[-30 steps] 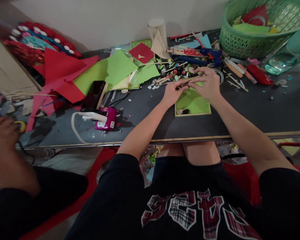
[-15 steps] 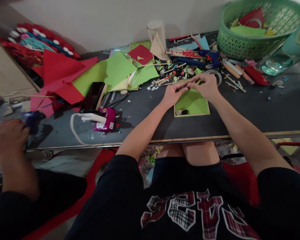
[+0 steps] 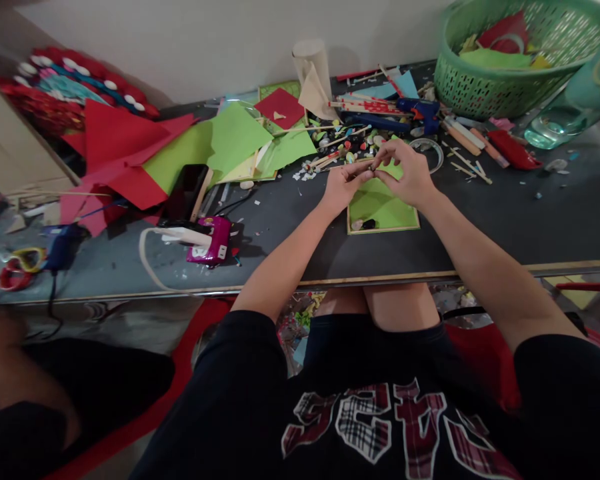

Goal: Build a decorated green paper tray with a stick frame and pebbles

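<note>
Both my hands meet over the far side of a green square panel (image 3: pixel 385 208) with thin wooden edging. My left hand (image 3: pixel 343 189) is closed, its fingertips pinched on a tiny dark piece that I cannot make out. Thumb and forefinger of my right hand (image 3: pixel 405 173) close on the same spot, touching the left fingertips. On the panel's near left corner lie a pale pebble (image 3: pixel 357 225) and a black pebble (image 3: pixel 369 225), side by side. Just beyond my hands is a heap of small coloured pebbles (image 3: pixel 353 141) mixed with thin sticks.
A blue glue gun (image 3: pixel 421 112) and a tape roll (image 3: pixel 433 157) lie behind my right hand. At the back right stand a green basket (image 3: pixel 475 87) and a bottle (image 3: pixel 563 110). Leftward are a purple power socket (image 3: pixel 214 241), a phone (image 3: pixel 187 192) and another person's arm (image 3: pixel 15 373).
My hands have come slightly nearer to me, fingertips still together. At the left, the other person's hand has withdrawn from the table, leaving a second blue glue gun and scissors in view.
</note>
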Demonstrator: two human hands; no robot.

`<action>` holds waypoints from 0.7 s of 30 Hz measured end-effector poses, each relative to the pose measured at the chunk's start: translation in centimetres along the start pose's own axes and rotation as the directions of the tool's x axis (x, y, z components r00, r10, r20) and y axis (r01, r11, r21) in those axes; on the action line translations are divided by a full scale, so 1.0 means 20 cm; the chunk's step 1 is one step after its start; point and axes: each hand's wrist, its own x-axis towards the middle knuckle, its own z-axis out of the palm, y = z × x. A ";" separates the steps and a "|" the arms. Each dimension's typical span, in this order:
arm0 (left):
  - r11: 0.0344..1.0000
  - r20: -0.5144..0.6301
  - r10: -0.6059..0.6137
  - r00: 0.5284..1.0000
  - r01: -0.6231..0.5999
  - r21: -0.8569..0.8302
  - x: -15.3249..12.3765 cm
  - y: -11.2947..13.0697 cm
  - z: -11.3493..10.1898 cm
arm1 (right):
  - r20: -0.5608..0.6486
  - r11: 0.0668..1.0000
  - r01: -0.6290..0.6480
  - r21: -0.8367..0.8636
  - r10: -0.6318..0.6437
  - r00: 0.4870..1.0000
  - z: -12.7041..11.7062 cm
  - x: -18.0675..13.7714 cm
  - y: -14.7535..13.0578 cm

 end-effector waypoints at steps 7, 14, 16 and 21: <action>0.998 -0.007 0.010 1.000 -0.010 -0.066 0.00 -0.02 0.00 | -0.021 0.989 0.146 0.000 -0.146 0.989 0.02 0.00 0.07; 0.998 -0.005 0.022 1.000 -0.022 -0.062 0.01 -0.02 0.00 | 0.005 0.984 0.178 0.029 -0.178 0.984 0.03 0.01 0.09; 0.998 -0.012 0.015 1.000 -0.016 -0.057 0.01 -0.03 -0.01 | 0.019 0.982 0.186 0.030 -0.187 0.982 0.04 0.01 0.09; 0.998 -0.013 0.012 1.000 -0.013 -0.055 0.01 -0.03 0.00 | 0.055 0.980 0.196 0.025 -0.197 0.979 0.05 0.01 0.11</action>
